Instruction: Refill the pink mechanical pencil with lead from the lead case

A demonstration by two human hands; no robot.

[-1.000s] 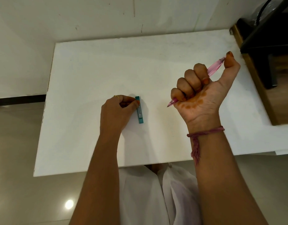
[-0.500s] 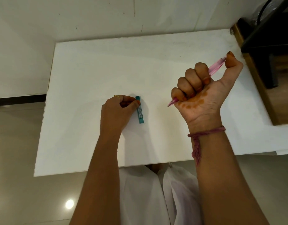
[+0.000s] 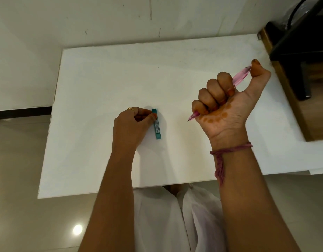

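The pink mechanical pencil (image 3: pixel 241 76) is held in my right hand (image 3: pixel 228 104), which is raised above the white table (image 3: pixel 106 73) in a fist. My thumb presses on the pencil's rear end and its tip pokes out below my little finger. The teal lead case (image 3: pixel 157 128) lies flat on the table near the middle. My left hand (image 3: pixel 133 126) rests on the table beside it, fingers curled, with thumb and fingertips touching the case's upper left edge.
A wooden-edged piece of furniture with a dark shelf (image 3: pixel 300 57) stands at the table's right side. The wall runs behind the table's far edge. My white-clothed lap (image 3: pixel 168 219) is below the near edge.
None of the objects moved. My right hand drifted very slightly; the left hand stays by the lead case.
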